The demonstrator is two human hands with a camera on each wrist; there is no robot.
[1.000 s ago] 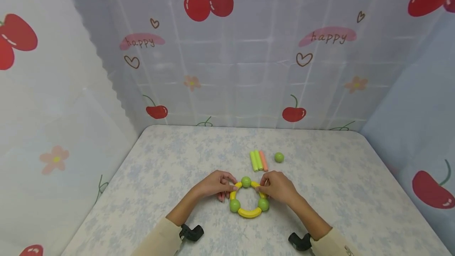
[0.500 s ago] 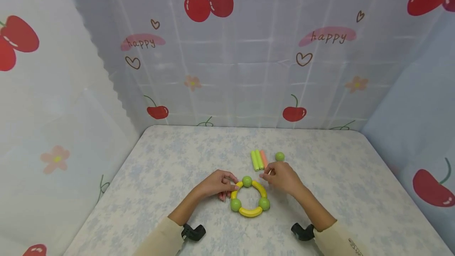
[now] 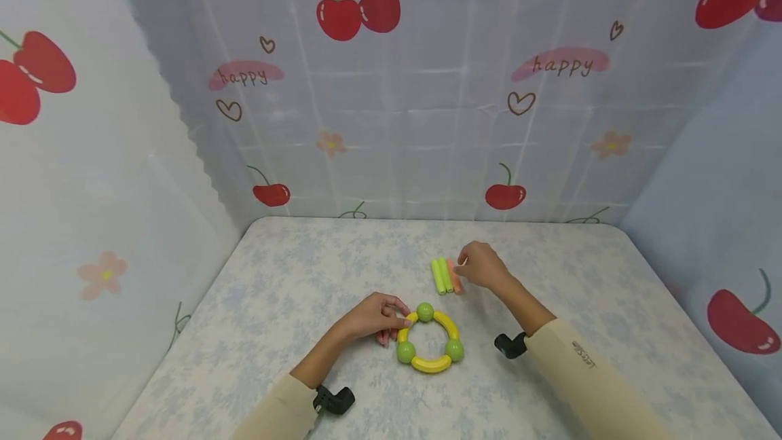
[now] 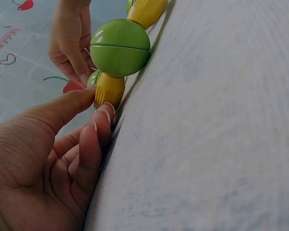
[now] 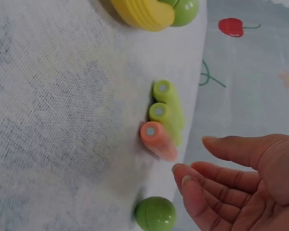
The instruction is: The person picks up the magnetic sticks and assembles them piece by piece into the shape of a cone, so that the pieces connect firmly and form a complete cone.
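A ring of yellow curved pieces [image 3: 430, 364] and green balls [image 3: 454, 350] lies on the table in the head view. My left hand [image 3: 373, 318] pinches its upper left yellow piece [image 4: 109, 91] between thumb and fingertips. Farther back, my right hand [image 3: 482, 265] hovers just right of an orange magnetic stick [image 5: 159, 142]. Its thumb and fingers are apart in the right wrist view, holding nothing. Two lime-green sticks [image 3: 438, 277] lie against the orange one. A loose green ball [image 5: 155, 214] shows near the right fingers, but the right hand hides it in the head view.
The table [image 3: 318, 257] wears a pale blue-and-white patterned cloth. Curtains [image 3: 427, 114] printed with cherries stand behind it and at both sides. A black wrist camera [image 3: 334, 400] sits on the left forearm, another camera [image 3: 510, 345] on the right.
My right hand has let go of the ring's right yellow piece and moved away from me, up beside the sticks. The left hand stays on the ring.
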